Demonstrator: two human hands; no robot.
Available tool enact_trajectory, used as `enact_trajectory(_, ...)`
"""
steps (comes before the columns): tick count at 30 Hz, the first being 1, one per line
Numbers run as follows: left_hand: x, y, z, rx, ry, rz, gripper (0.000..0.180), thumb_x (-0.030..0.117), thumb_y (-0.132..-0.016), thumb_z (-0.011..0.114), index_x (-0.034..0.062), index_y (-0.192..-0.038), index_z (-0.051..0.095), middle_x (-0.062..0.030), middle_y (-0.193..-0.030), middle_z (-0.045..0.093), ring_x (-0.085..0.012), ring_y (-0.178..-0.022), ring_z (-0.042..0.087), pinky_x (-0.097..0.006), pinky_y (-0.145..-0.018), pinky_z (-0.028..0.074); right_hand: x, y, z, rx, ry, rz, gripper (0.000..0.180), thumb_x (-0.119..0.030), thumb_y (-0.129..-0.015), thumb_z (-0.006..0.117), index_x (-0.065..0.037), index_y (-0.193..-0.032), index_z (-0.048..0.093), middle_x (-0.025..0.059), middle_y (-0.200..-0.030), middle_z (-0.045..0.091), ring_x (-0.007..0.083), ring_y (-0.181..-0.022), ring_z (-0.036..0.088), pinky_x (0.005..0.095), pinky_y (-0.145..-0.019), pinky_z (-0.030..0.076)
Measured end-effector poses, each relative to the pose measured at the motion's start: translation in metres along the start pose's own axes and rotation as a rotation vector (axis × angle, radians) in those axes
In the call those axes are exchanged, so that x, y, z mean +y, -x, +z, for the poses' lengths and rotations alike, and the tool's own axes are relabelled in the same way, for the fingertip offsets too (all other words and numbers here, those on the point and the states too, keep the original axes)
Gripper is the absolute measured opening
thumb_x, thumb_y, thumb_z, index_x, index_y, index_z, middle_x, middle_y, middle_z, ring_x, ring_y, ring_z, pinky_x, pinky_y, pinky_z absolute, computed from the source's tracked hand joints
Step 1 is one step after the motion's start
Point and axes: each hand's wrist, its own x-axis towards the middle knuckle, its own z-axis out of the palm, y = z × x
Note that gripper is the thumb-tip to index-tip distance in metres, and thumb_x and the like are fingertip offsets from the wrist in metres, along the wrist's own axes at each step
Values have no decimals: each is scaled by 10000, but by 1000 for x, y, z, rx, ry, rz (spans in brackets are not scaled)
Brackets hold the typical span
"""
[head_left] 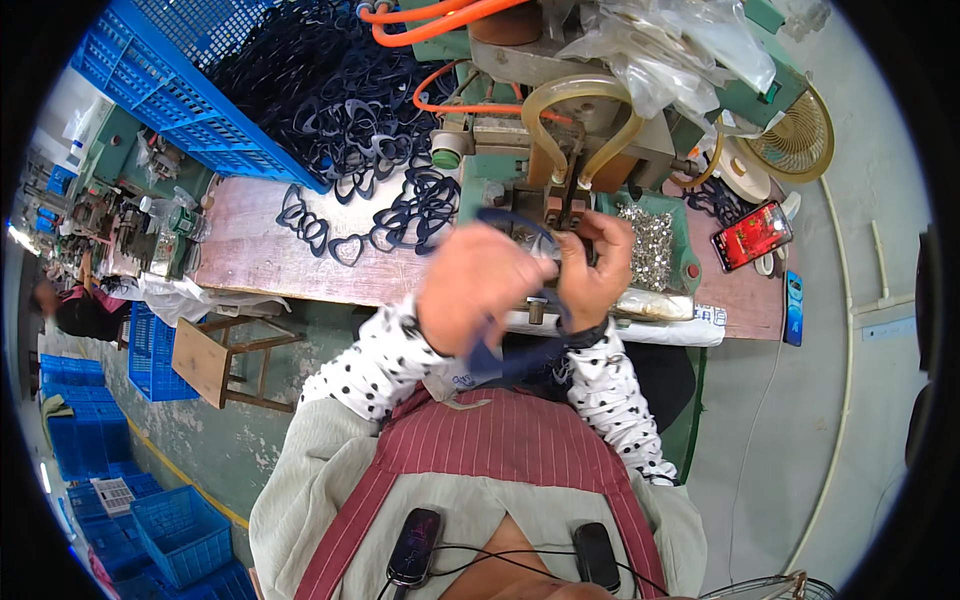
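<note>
A worker's two hands meet at a green metal bench press (560,130) fed by orange and clear hoses, on a worn reddish wooden workbench (250,250). The left hand (470,290), blurred, has its fingers curled around a dark blue plastic eyeglass frame (510,225), which sits at the press's small fixture at the centre of the view. The right hand (597,270) pinches the same frame from 3 o'clock, fingers closed on it.

At 11 o'clock from the hands, a heap of dark heart-shaped plastic frames (350,120) spills out of a blue plastic mesh crate (170,90) onto the bench. At 2 o'clock, touching the right hand's far side, a green tray of small silver metal parts (650,240) lies open. Farther toward 3 o'clock rests a red-screened phone (752,235), with a beige round fan (795,135) beyond it at 2 o'clock.

Below the bench at 8 o'clock stands a small wooden stool (225,355) on a grey concrete floor (800,420); stacked blue crates (150,520) fill the 7 o'clock corner.
</note>
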Motion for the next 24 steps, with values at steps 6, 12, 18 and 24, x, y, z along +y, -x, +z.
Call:
enact_trajectory(6, 2, 19, 61, 41, 111, 179, 317, 65, -824, 650, -22, -1127, 621, -166, -1161, 646, -288, -1042, 643, -445, -955, 500, 43, -38, -78, 128, 453, 45, 156, -118, -852, 684, -40, -985, 658, 93, -912, 653, 249, -859, 600, 356, -785, 467)
enact_trajectory(12, -1, 22, 63, 16, 90, 202, 372, 57, -782, 696, -18, -1140, 626, -168, -1147, 659, -295, -1028, 661, -458, -946, 502, 99, -36, -132, -160, 571, 267, 149, -125, -855, 672, -31, -971, 673, 109, -827, 691, 237, -742, 659, 328, -682, 497)
enact_trajectory(18, 2, 21, 60, 3, 77, 188, 306, 51, -831, 626, -21, -1128, 623, -171, -1164, 645, -277, -1047, 639, -450, -965, 494, 73, -59, -62, -652, 663, -302, 124, -35, -722, 626, -75, -834, 661, 131, -816, 648, 330, -830, 613, 420, -734, 472)
enact_trajectory(24, 0, 23, 62, 37, 91, 193, 302, 51, -832, 628, -15, -1127, 628, -167, -1168, 646, -276, -1046, 638, -448, -967, 493, 104, -58, -33, -803, 988, -478, 84, -145, -681, 595, -122, -706, 672, 93, -693, 648, 294, -794, 621, 426, -665, 494)
